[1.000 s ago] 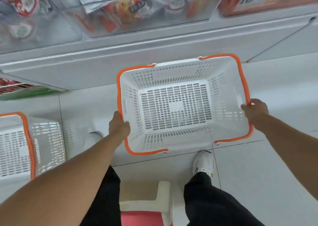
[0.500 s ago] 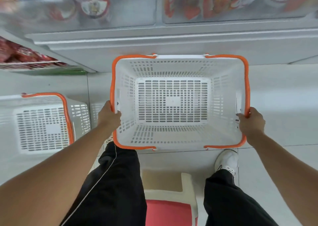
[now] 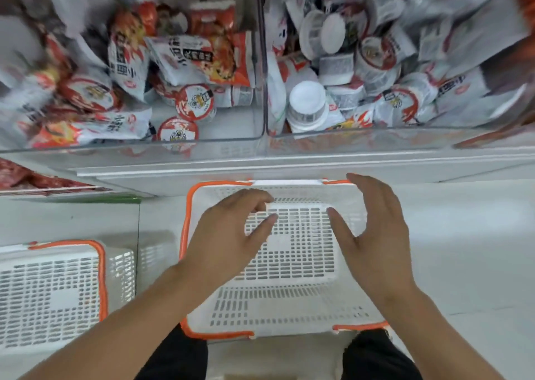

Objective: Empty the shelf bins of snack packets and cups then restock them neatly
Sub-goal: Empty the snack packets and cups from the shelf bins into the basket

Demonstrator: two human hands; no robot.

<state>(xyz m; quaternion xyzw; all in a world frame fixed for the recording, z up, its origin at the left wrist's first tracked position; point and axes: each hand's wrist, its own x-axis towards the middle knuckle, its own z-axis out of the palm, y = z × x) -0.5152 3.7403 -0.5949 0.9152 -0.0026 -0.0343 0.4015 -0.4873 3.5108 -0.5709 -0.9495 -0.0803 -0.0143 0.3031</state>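
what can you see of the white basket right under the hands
The middle basket is white slotted plastic, rectangular, with an orange rim broken by white handle pieces at the far and near edges. It stands upright and empty on the pale floor, just before the shelf base. The left hand and right hand are above it with fingers relaxed, gripping nothing. A similar basket stands apart to its left.

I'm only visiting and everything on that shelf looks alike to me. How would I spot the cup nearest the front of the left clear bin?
Start at the white shelf ledge above the basket under the two hands. The left clear bin sits on it, left of the divider. Against its front wall stands one cup with a round red-and-white lid facing up, the frontmost cup, beside flat packets.
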